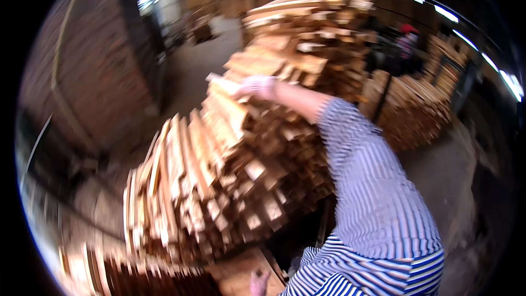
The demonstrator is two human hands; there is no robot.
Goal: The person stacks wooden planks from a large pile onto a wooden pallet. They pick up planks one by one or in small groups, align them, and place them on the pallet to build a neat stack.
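My right hand (255, 87), in a pale pink glove, reaches out over a big pile of sawn wooden strips (219, 137). It touches a light wooden strip (227, 104) near the top of the pile; motion blur hides whether its fingers close round it. The striped sleeve (378, 197) of that arm crosses the right side of the view. At the lower edge, part of my left hand (259, 283), also in a pink glove, shows beside a flat wooden board (241, 271). Most of its fingers are out of sight.
Taller stacked wood (312, 27) rises behind the pile. More wood (411, 109) stands to the right, with a person in a red cap (407, 30) beyond it. A brick wall (98, 60) stands on the left. Upright wood pieces (93, 268) line the lower left.
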